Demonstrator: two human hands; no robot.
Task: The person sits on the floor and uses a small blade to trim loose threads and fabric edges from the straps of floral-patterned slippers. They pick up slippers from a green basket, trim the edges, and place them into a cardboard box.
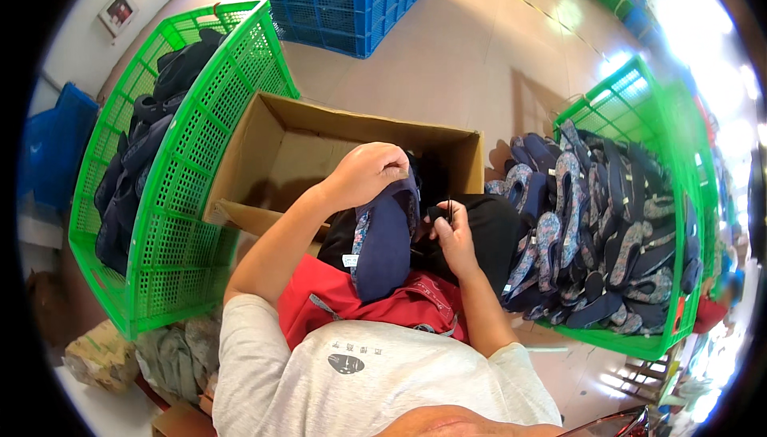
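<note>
Over my lap hangs a navy fabric slipper [385,249] with a floral-patterned lining and a small white tag on its lower left. My left hand [369,173] is closed on its upper end, the fingers bent over the edge. Just right of the slipper, my right hand [454,237] is closed, thumb and fingers pinched. A thin dark point rises from its grip; what it belongs to is too small and dark to make out. A red apron [319,285] covers my waist, and my dark trousers [487,225] show under the hands.
An open cardboard box [268,145] stands just ahead. To its left, a green crate [200,129] holds dark navy pieces; at right, another green crate [619,341] is heaped with navy and floral slippers [569,197]. A blue crate [339,5] sits farther off on the tiled floor.
</note>
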